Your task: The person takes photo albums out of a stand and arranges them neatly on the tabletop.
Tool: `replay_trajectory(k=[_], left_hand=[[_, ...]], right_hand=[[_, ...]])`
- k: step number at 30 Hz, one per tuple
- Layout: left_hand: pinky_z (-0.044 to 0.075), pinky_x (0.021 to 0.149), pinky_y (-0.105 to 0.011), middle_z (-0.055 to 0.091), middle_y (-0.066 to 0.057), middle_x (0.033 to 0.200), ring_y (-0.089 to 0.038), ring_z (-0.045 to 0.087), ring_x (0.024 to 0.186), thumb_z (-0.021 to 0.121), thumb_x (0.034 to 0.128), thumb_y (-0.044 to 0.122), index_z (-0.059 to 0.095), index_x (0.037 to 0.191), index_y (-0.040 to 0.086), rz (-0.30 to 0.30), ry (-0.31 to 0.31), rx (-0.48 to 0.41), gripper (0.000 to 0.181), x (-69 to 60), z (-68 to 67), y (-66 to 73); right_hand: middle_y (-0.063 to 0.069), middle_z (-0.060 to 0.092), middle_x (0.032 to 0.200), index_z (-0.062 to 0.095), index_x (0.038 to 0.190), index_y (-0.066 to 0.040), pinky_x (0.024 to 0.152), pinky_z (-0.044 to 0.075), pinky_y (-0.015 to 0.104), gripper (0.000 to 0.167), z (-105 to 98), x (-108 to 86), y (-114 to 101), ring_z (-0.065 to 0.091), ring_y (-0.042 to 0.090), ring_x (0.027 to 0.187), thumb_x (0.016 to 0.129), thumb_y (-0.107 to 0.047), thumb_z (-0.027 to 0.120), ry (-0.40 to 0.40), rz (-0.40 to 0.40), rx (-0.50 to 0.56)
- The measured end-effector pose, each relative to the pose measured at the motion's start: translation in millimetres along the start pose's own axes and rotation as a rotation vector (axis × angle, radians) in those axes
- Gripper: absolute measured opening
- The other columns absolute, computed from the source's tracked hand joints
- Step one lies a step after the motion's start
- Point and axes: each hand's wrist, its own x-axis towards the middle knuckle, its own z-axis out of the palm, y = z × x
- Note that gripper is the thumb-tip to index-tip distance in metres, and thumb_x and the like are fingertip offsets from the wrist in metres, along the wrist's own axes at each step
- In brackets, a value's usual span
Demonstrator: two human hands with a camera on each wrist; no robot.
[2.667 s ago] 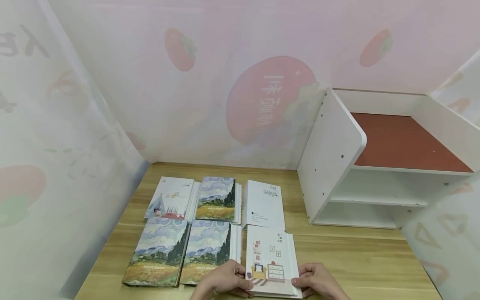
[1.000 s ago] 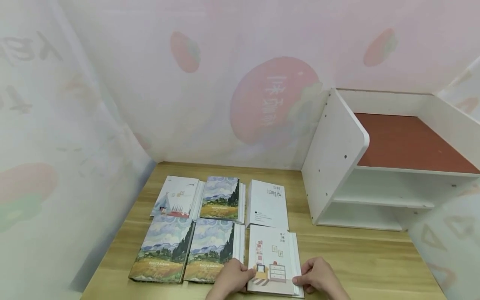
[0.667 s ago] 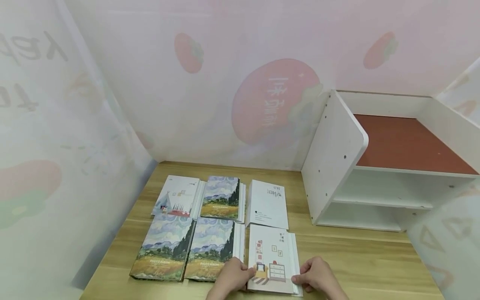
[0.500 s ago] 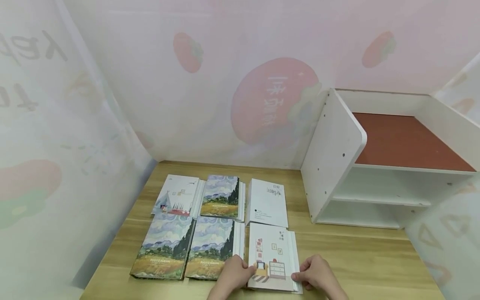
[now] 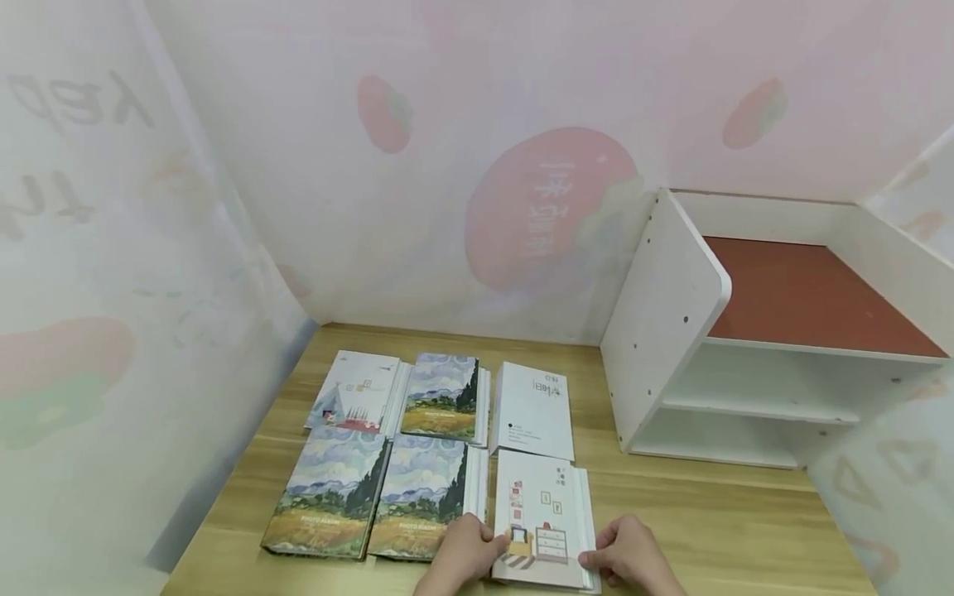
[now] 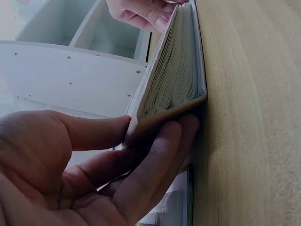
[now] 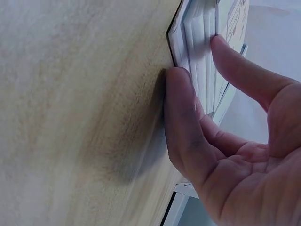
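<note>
A white photo album point(image 5: 542, 517) with a drawn armchair and drawers lies at the front right of the group. My left hand point(image 5: 464, 553) grips its spine side near the lower corner. In the left wrist view, the left thumb point(image 6: 101, 132) presses the cover edge while fingers curl against the spine. On the opposite side, my right hand point(image 5: 632, 553) pinches the page edge. The right wrist view has the right thumb point(image 7: 244, 70) at the cover's edge and a finger point(image 7: 181, 103) low by the back cover. The album's underside is hidden.
Left of it lie two landscape-painted albums point(image 5: 328, 497) point(image 5: 421, 497). Behind are a white tent-picture album point(image 5: 358, 389), another landscape album point(image 5: 440, 397) and a white album with text point(image 5: 532, 414). A white shelf unit point(image 5: 656, 331) stands at the wooden table's point(image 5: 715, 530) back right.
Both hands stay on the white album, which hardly moves against its neighbours. The left hand sits slightly farther up the spine than at first. The head view has shifted a little.
</note>
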Motion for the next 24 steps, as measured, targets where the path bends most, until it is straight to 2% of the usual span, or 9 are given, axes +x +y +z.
replay_trajectory(k=[3,6,9,11,14,16,19,22,24], left_hand=[[0.020,0.042,-0.023,0.024,0.011,0.042,-0.009,0.018,0.042,0.066,0.0945,0.020,0.041,0.047,0.020,0.047,-0.048,-0.041,0.054,-0.4,-1.1,-3.7],[0.020,0.044,-0.025,0.023,0.009,0.046,-0.010,0.017,0.044,0.062,0.0974,0.015,0.040,0.052,0.019,0.066,-0.123,-0.105,0.050,-1.6,-4.6,-4.2],[0.024,0.046,-0.028,0.028,0.005,0.052,-0.013,0.022,0.047,0.059,0.0994,0.015,0.044,0.060,0.015,0.057,-0.171,-0.146,0.042,-1.9,-9.9,-0.7],[0.034,0.048,-0.032,0.044,0.002,0.060,-0.015,0.039,0.051,0.057,0.1004,0.017,0.056,0.071,0.006,0.048,-0.177,-0.165,0.031,-2.0,-15.4,2.7],[0.051,0.060,-0.043,0.063,-0.008,0.084,-0.028,0.061,0.073,0.056,0.1012,0.019,0.063,0.103,-0.009,0.058,-0.141,-0.170,0.029,-2.1,-24.1,7.0],[0.054,0.072,-0.049,0.066,-0.013,0.101,-0.035,0.064,0.090,0.056,0.1013,0.021,0.058,0.122,-0.012,0.070,-0.094,-0.160,0.039,-3.2,-29.0,8.9],[0.056,0.075,-0.050,0.065,-0.014,0.106,-0.036,0.064,0.093,0.057,0.1012,0.024,0.053,0.130,-0.013,0.072,-0.020,-0.157,0.047,-5.9,-35.8,10.8],[0.056,0.075,-0.047,0.065,-0.012,0.106,-0.033,0.065,0.093,0.057,0.1015,0.025,0.053,0.129,-0.011,0.094,0.067,-0.168,0.046,-9.6,-42.0,12.3],[0.057,0.077,-0.046,0.065,-0.016,0.110,-0.031,0.065,0.096,0.056,0.1022,0.026,0.054,0.129,-0.011,0.120,0.117,-0.189,0.046,-11.7,-45.8,13.3]], right_hand=[[0.005,0.058,0.065,0.064,0.076,-0.002,0.048,0.053,0.028,0.025,2,-0.7,-1,0.057,0.015,0.053,0.074,-0.010,0.087,-0.007,0.004,0.022],[0.005,0.060,0.066,0.065,0.078,-0.001,0.049,0.054,0.029,0.022,1,-0.2,-1,0.058,0.015,0.056,0.080,-0.013,0.083,-0.025,0.005,0.045],[0.005,0.061,0.067,0.067,0.080,0.000,0.051,0.055,0.030,0.023,-3,0.6,-1,0.059,0.015,0.058,0.088,-0.019,0.076,-0.049,0.002,0.068],[0.005,0.061,0.069,0.068,0.082,0.001,0.052,0.056,0.031,0.026,-6,0.3,-1,0.060,0.015,0.060,0.091,-0.023,0.072,-0.067,-0.008,0.087],[0.004,0.062,0.072,0.069,0.085,0.002,0.055,0.055,0.032,0.028,-10,-1.0,-2,0.060,0.016,0.063,0.092,-0.025,0.071,-0.069,-0.023,0.112],[0.005,0.063,0.073,0.068,0.088,0.002,0.056,0.054,0.032,0.026,-11,-2.4,-4,0.060,0.018,0.066,0.092,-0.024,0.071,-0.042,-0.034,0.121],[0.004,0.064,0.078,0.069,0.090,0.000,0.061,0.049,0.030,0.027,-13,-3.5,-9,0.057,0.018,0.072,0.092,-0.027,0.071,0.046,-0.048,0.108],[0.002,0.065,0.084,0.072,0.092,-0.003,0.065,0.045,0.029,0.029,-15,-3.5,-16,0.055,0.018,0.078,0.094,-0.032,0.069,0.148,-0.038,0.100],[0.002,0.065,0.090,0.072,0.094,-0.006,0.069,0.044,0.030,0.035,-15,-4.5,-22,0.054,0.017,0.082,0.095,-0.040,0.065,0.202,-0.021,0.106]])
